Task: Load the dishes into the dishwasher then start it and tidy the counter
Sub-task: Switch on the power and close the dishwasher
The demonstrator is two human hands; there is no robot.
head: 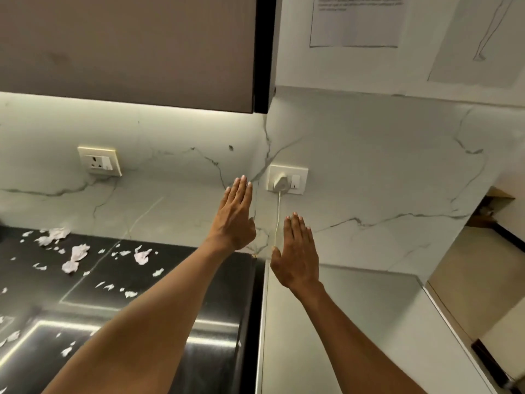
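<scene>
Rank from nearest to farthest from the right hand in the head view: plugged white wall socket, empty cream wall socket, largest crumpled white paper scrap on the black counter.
From the right hand:
1. Plugged white wall socket, just above the hand.
2. Largest crumpled white paper scrap, far left on the black counter.
3. Empty cream wall socket, upper left on the backsplash.

You face a white wall (383, 172) veined with grey marble lines. Your counter (159, 282) is glossy black, littered with white paper scraps (76, 258). The cabinet (127, 46) above is taupe with a black edge. A white plug (280, 182) trails a white cord.
</scene>
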